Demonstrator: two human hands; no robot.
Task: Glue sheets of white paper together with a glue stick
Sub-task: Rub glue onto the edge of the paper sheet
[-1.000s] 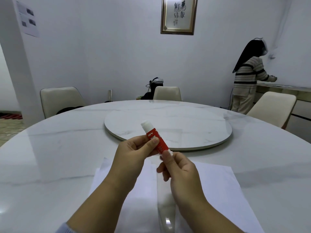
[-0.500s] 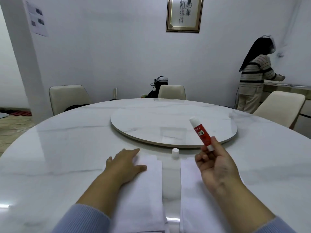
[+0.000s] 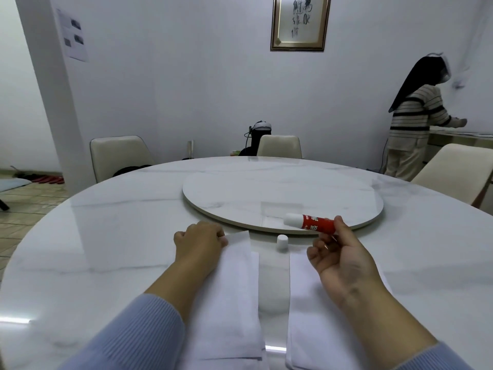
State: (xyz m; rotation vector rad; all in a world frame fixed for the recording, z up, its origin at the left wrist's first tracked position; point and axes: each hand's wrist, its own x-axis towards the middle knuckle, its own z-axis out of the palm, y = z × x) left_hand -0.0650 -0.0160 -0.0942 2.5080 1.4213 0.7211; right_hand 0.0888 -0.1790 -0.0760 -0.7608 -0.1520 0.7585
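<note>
Two stacks of white paper lie side by side near the table's front edge, a left stack [image 3: 234, 295] and a right stack [image 3: 314, 316], with a bare gap between them. My left hand [image 3: 198, 241] pinches the far corner of the top left sheet, which lifts slightly. My right hand [image 3: 337, 256] holds a red glue stick [image 3: 310, 222] by its base, almost level, its white tip pointing left above the gap. The stick's white cap [image 3: 282, 243] stands upright on the table beyond the gap.
A round marble turntable [image 3: 282, 198] sits in the middle of the white marble table [image 3: 106, 236]. Cream chairs [image 3: 118, 156] stand around it. Another person [image 3: 413, 121] stands at a counter at the far right.
The cap came off and now stands on the table. My left hand dropped to the left stack and gripped its top corner. My right hand tilted the stick from upright to nearly level.
</note>
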